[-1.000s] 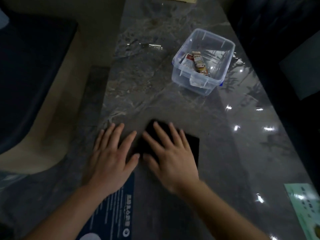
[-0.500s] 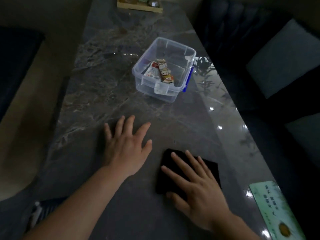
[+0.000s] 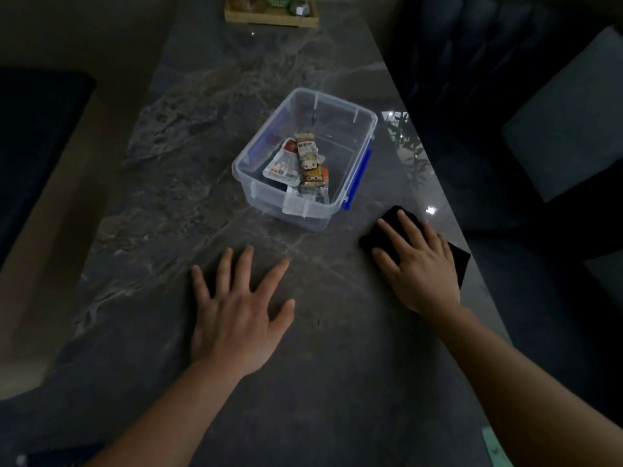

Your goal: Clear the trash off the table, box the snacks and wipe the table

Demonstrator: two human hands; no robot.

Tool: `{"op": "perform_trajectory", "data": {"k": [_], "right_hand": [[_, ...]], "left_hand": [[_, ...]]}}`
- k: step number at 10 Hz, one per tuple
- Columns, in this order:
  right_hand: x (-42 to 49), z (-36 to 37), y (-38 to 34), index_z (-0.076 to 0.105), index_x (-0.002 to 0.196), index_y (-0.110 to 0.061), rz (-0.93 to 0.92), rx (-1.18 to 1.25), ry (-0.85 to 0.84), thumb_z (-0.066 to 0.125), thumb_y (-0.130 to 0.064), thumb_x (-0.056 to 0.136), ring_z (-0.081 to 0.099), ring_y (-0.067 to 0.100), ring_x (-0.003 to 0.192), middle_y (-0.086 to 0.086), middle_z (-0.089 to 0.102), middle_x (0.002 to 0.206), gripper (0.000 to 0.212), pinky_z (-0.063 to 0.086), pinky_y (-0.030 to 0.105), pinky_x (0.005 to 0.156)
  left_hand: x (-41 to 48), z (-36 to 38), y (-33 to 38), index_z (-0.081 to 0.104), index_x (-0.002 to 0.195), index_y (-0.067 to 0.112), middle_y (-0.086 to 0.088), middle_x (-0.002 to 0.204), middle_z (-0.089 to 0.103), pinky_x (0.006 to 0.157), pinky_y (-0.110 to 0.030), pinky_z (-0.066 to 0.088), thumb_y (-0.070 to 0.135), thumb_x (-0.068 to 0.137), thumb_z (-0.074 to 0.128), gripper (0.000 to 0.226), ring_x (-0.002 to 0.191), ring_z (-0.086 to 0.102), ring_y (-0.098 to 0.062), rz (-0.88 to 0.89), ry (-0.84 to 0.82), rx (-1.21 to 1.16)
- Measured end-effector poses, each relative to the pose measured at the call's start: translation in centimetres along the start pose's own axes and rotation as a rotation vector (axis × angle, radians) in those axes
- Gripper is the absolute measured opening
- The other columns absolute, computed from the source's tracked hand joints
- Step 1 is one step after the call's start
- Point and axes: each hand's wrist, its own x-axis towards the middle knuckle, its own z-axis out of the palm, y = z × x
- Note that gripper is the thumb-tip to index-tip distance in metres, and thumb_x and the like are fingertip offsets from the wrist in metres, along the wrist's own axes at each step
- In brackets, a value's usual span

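Observation:
My right hand [image 3: 419, 264] presses flat on a black cloth [image 3: 456, 261] near the right edge of the dark marble table [image 3: 168, 197]. My left hand [image 3: 237, 315] lies flat on the bare table with fingers spread, holding nothing. Beyond both hands stands a clear plastic box [image 3: 337, 109] with a blue clip, and several snack packets [image 3: 301, 161] lie inside it. The cloth sits just right of the box's near corner, apart from it.
A wooden tray [image 3: 271, 18] with small items stands at the far end of the table. Dark sofas flank the table on the right [image 3: 505, 96] and left. A green card [image 3: 495, 449] peeks in at the bottom right edge.
My right hand has slid the black cloth from the table's middle toward the right edge and farther away, up beside the box. My left hand stays flat on the table.

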Motion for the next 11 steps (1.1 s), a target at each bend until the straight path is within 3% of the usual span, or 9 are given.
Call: {"op": "perform_trajectory", "data": {"k": [6, 8, 9, 10, 11], "right_hand": [[0.7, -0.3, 0.0, 0.002, 0.154, -0.052, 0.023, -0.037, -0.012, 0.009, -0.077, 0.093, -0.006, 0.024, 0.155, -0.012, 0.001, 0.169, 0.066, -0.002, 0.05, 0.123], [1.2, -0.9, 0.7, -0.004, 0.152, -0.054, 0.007, -0.003, -0.146, 0.004, -0.081, 0.088, -0.012, 0.026, 0.154, -0.01, -0.006, 0.169, 0.07, -0.012, 0.05, 0.119], [2.1, -2.0, 1.1, -0.004, 0.153, -0.054, 0.013, 0.046, -0.306, 0.013, -0.081, 0.089, -0.019, 0.025, 0.152, -0.009, -0.014, 0.168, 0.072, -0.013, 0.051, 0.119], [2.0, -3.4, 1.1, 0.008, 0.157, -0.047, 0.046, 0.115, -0.311, 0.03, -0.073, 0.095, -0.012, 0.025, 0.154, -0.007, -0.007, 0.169, 0.07, -0.007, 0.053, 0.121], [-0.2, -4.6, 0.5, 0.034, 0.154, -0.033, 0.043, 0.159, -0.157, 0.05, -0.064, 0.094, 0.015, 0.028, 0.152, -0.002, 0.024, 0.166, 0.07, 0.014, 0.048, 0.121]], "left_hand": [[0.1, -0.3, 0.1, 0.023, 0.147, 0.046, -0.012, 0.159, 0.026, 0.11, -0.072, 0.005, 0.069, 0.087, 0.027, 0.065, 0.146, 0.015, -0.038, -0.008, -0.05, 0.026], [0.5, -1.5, 0.0, 0.008, 0.146, 0.052, -0.004, 0.164, 0.008, 0.113, -0.067, -0.006, 0.073, 0.083, 0.02, 0.068, 0.149, -0.001, -0.031, -0.054, -0.154, -0.02], [1.0, -3.0, -0.3, 0.012, 0.147, 0.048, -0.001, 0.163, 0.005, 0.116, -0.064, -0.002, 0.066, 0.084, 0.036, 0.07, 0.148, -0.003, -0.026, -0.087, -0.269, -0.127], [0.9, -5.0, -0.5, 0.024, 0.147, 0.04, -0.003, 0.16, 0.017, 0.117, -0.057, 0.013, 0.054, 0.085, 0.048, 0.068, 0.146, 0.01, -0.026, -0.136, -0.277, -0.171], [-1.6, -6.6, -0.2, 0.035, 0.145, 0.035, -0.003, 0.149, 0.034, 0.113, -0.042, 0.029, 0.049, 0.085, 0.05, 0.063, 0.136, 0.031, -0.024, -0.132, -0.255, -0.189]]}}
